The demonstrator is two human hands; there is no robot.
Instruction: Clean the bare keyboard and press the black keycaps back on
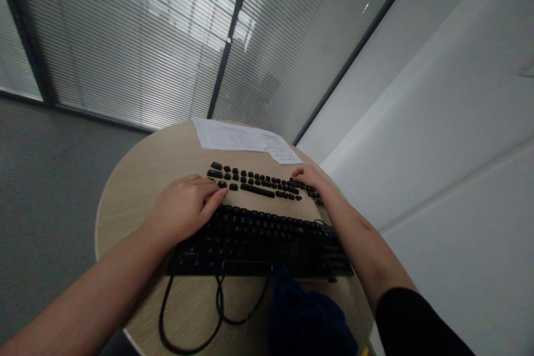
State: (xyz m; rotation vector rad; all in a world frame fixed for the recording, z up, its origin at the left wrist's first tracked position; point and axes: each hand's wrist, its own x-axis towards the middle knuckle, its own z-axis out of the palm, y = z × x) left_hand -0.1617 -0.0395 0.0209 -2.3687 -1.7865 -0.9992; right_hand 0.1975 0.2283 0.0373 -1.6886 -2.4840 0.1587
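A black keyboard (258,239) lies on the round wooden table, with bare key positions showing along its near edge. Beyond it, loose black keycaps (244,178) stand in rows, a long space bar keycap (257,191) among them. My left hand (187,206) rests at the left end of these rows, fingers apart and thumb beside a keycap; nothing shows in its grip. My right hand (307,174) is at the right end of the rows, its bent fingertips touching small keycaps; whether it grips one is too small to tell.
White printed papers (233,136) lie at the far edge of the table (137,178). A black cable (167,311) loops in front of the keyboard, beside a dark blue cloth (308,317). Glass panels with blinds and a white wall stand behind and to the right.
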